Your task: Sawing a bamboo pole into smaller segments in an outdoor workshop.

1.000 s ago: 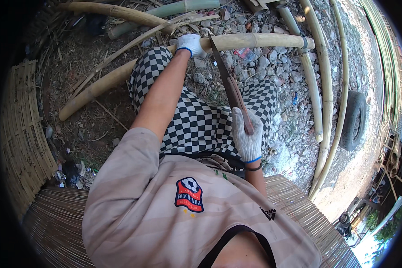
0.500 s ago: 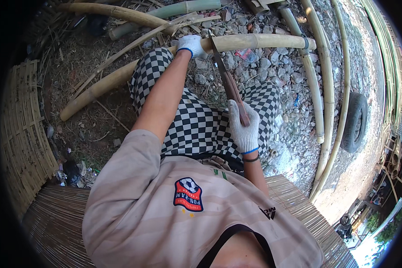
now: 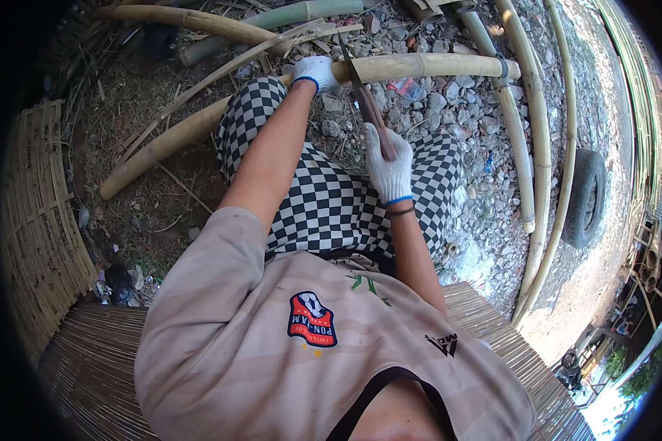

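Note:
A thick yellow bamboo pole (image 3: 438, 66) lies across in front of my knees. My left hand (image 3: 315, 73), in a white glove with a blue cuff, is closed over the pole, its fingertips partly hidden on the far side. In my right hand (image 3: 388, 165), gloved the same way, is the brown handle of a handsaw (image 3: 362, 91). The narrow dark blade crosses the pole just right of my left hand, its tip pointing away past it. How deep the blade sits in the bamboo, I cannot tell.
The pole's right part rests on another bamboo pole (image 3: 517, 147). Long poles (image 3: 541, 169) run alongside, with a tyre (image 3: 585, 198) beyond. Broken stones (image 3: 449, 99) cover the ground. A woven bamboo panel (image 3: 44, 220) stands left, and a slatted bamboo seat (image 3: 95, 360) is beneath me.
My right hand has pushed the handsaw forward, away from my body, so more of the blade reaches past the pole. The left hand has stayed on the pole.

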Demonstrator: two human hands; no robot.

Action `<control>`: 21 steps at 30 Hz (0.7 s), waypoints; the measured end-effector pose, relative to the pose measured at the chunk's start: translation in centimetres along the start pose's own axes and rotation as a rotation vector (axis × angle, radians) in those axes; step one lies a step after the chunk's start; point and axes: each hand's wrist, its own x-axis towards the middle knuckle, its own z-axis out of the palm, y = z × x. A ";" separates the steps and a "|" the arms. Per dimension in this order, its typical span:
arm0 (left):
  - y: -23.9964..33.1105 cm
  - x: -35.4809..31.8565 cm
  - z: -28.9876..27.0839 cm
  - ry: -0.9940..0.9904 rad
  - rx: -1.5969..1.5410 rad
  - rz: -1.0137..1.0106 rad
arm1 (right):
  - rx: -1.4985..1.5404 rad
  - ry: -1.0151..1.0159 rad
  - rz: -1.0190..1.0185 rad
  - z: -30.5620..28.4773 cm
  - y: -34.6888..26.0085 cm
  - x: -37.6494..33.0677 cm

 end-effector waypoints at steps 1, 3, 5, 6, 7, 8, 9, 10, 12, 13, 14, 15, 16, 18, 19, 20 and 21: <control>0.3 0.4 0.3 -0.001 0.002 0.011 | 0.012 0.018 -0.038 1.9 1.3 3.1; -0.4 1.6 1.1 0.016 0.000 0.004 | -0.024 -0.019 0.031 2.2 -0.4 5.9; -2.0 1.6 2.8 -0.005 0.045 0.026 | -0.038 -0.074 0.067 1.2 -1.9 3.5; -2.7 1.8 2.5 0.045 0.032 0.012 | -0.112 -0.062 0.017 -0.2 -2.6 0.9; -2.9 1.1 2.9 0.077 0.016 -0.001 | -0.098 -0.077 -0.008 -1.9 -3.3 -1.8; -1.6 0.4 1.4 -0.019 0.012 0.010 | -0.092 -0.089 0.066 -4.1 -3.7 -4.5; -1.5 0.0 0.5 -0.060 0.032 0.010 | -0.089 -0.097 0.072 -5.1 -4.1 -6.2; -1.5 -0.4 0.4 -0.068 0.026 0.005 | -0.095 -0.086 0.058 -5.1 -4.2 -6.3; -1.4 0.5 0.1 -0.063 0.027 0.011 | -0.085 -0.051 0.026 -2.9 -2.7 -3.3; -0.8 0.8 1.0 -0.023 0.031 0.016 | -0.074 -0.032 0.023 -1.1 -1.0 -0.6; -0.4 0.9 1.6 0.018 0.033 0.018 | -0.063 -0.021 0.008 0.6 -0.2 2.3; 0.1 1.3 1.5 0.023 0.032 0.022 | -0.054 -0.013 -0.017 1.3 0.3 4.5; 0.2 1.1 1.7 0.006 0.018 0.017 | -0.055 -0.019 -0.008 1.0 0.2 4.0; -0.1 0.7 1.5 -0.025 0.002 0.010 | -0.061 -0.055 0.042 -0.3 -2.4 1.5; -1.0 0.7 0.8 -0.014 0.003 -0.001 | -0.109 -0.066 -0.001 -1.9 -3.7 -1.1; -1.6 0.2 0.8 -0.035 0.015 -0.017 | -0.063 -0.065 -0.023 -3.7 -4.5 -3.8; -2.1 -0.1 0.6 -0.051 0.027 -0.034 | -0.064 -0.118 0.082 -5.3 -5.0 -6.0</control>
